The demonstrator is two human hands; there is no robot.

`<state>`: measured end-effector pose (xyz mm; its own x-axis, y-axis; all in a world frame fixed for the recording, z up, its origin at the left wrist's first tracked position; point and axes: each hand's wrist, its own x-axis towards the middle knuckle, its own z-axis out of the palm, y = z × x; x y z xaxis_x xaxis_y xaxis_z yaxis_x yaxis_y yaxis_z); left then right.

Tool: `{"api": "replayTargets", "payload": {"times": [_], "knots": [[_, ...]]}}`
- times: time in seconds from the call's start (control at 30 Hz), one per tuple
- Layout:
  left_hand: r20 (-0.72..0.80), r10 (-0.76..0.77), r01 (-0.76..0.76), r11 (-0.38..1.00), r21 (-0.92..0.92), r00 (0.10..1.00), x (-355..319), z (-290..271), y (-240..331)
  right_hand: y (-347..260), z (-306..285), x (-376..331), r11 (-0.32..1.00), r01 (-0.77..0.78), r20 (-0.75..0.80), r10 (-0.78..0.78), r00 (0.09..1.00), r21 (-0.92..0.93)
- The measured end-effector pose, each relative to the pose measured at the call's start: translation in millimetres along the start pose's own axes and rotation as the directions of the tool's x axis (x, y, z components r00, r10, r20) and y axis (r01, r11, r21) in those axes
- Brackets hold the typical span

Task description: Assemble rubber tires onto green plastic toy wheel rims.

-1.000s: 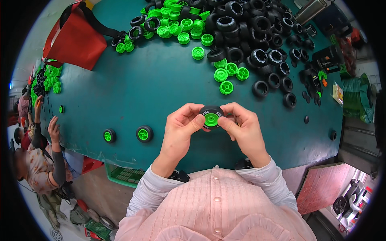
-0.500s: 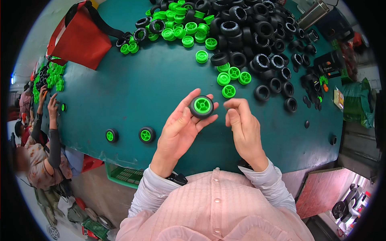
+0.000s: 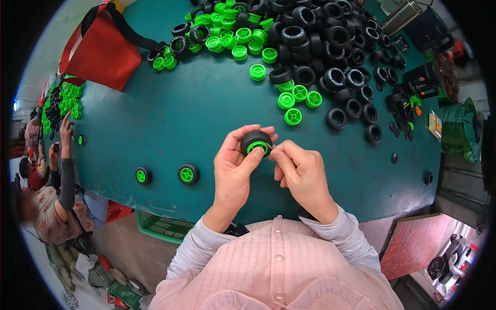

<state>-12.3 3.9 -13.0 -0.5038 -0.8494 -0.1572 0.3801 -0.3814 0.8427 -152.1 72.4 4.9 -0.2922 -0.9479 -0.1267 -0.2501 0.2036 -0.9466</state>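
A toy wheel (image 3: pixel 256 138), a black tyre round a green spoked rim, lies in my left hand (image 3: pixel 233 168), thumb on the rim and fingers behind the tyre. The wheel is tilted, so part of its green face is hidden by the thumb. Against the wheel's right edge, my right hand (image 3: pixel 304 173) has its thumb and forefinger pinched together; whatever is between them is too small to make out. Two finished-looking wheels, one (image 3: pixel 188 174) close to my left wrist and another (image 3: pixel 143 175) farther left, rest on the green tabletop (image 3: pixel 155 113).
Loose green rims (image 3: pixel 293 117) and a heap of black tyres (image 3: pixel 336 77) cover the far middle and right. A red bag (image 3: pixel 103 57) stands far left, a metal flask (image 3: pixel 402 18) far right. Beyond the left edge a co-worker's arm (image 3: pixel 65 170) reaches over the table.
My right hand has come left until its fingertips meet the wheel. My left hand has tilted the wheel, and its thumb has moved onto the rim.
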Motion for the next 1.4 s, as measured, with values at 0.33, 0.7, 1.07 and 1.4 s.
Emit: {"api": "replayTargets", "payload": {"times": [0.33, 0.7, 1.07, 1.4], "knots": [[0.063, 0.124, -0.135, 0.966, 0.220, 0.990, -1, -2, 2, -4, -22, 7, 0.839, -0.401, 0.391, 0.252, 0.886, 0.367], [0.093, 0.206, -0.226, 0.872, 0.434, 0.974, -2, 4, 4, -11, -7, 5, 0.947, -0.201, 0.093, 0.184, 0.979, 0.250], [0.006, 0.241, -0.211, 0.838, 0.503, 0.971, -5, 15, 5, -9, 4, 1, 0.933, -0.065, -0.047, 0.088, 0.995, 0.353], [-0.005, 0.237, -0.177, 0.739, 0.650, 0.971, -7, 11, 2, -1, 15, 2, 0.982, 0.181, -0.151, -0.188, 0.970, -0.059]]}}
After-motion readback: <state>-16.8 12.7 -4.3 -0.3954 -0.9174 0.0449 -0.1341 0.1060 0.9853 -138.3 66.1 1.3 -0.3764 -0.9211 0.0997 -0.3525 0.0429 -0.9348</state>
